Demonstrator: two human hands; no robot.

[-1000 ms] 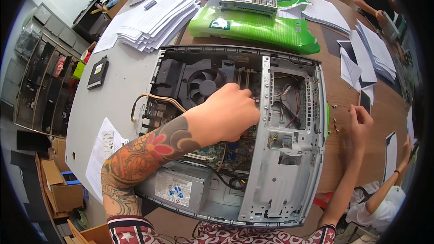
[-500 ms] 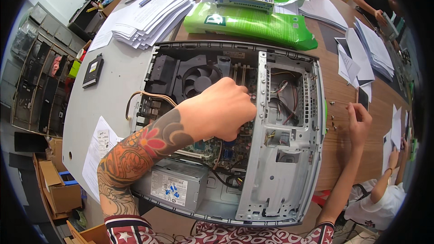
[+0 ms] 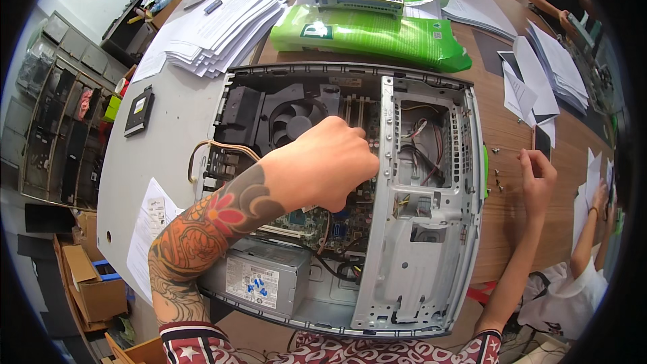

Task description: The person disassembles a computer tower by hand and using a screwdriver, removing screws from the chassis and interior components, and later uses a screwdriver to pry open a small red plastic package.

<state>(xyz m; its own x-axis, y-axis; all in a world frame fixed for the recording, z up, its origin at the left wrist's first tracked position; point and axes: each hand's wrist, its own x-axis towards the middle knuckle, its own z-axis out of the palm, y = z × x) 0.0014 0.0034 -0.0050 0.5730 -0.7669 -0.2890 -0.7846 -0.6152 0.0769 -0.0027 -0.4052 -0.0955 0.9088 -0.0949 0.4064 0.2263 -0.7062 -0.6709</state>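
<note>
Computer case beneath left fingers

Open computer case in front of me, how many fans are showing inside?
1: the black fan, partly covered by the left hand, toward the far left of the open computer case. Others may be hidden under the hand or arm.

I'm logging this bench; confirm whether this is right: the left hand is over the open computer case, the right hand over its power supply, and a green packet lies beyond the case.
The right hand is misplaced: the head view shows it to the right of the open computer case, over the brown tabletop. The rest holds: left hand over the case, green packet beyond.
</note>
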